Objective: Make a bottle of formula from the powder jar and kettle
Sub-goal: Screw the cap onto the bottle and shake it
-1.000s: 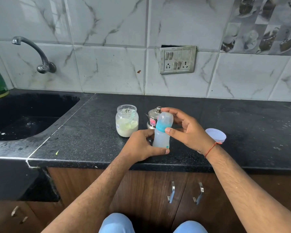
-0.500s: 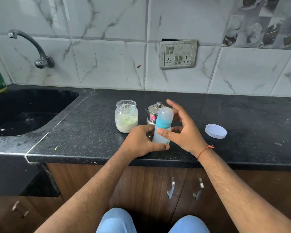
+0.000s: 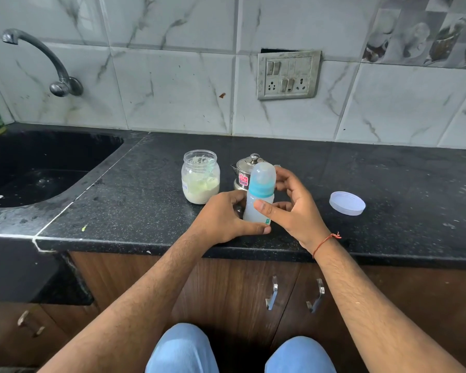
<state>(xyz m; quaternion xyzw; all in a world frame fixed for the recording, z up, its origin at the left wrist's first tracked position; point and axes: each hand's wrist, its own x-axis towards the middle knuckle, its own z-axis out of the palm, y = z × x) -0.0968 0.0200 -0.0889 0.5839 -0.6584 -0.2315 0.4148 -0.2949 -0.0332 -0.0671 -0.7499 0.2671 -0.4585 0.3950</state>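
Observation:
A translucent baby bottle [image 3: 259, 195] with a teal collar and clear cap stands upright on the black counter [image 3: 135, 211]. My left hand [image 3: 223, 219] grips its base from the left. My right hand [image 3: 293, 208] is on its right side, thumb against the bottle's body, fingers loosely curled behind it. An open glass powder jar [image 3: 201, 180] with pale powder stands just left. A small steel kettle [image 3: 244, 172] with a red label sits behind the bottle, partly hidden.
The jar's white lid [image 3: 347, 203] lies upside down on the counter to the right. A dark sink [image 3: 38, 173] with a wall tap [image 3: 42, 60] lies at left. A switch panel [image 3: 288, 75] is on the tiled wall. Cabinet handles [image 3: 272, 296] sit below.
My right hand has dropped from the bottle's cap and collar down to its body, fingers loosening. The bottle came slightly lower and nearer. My left hand keeps its grip.

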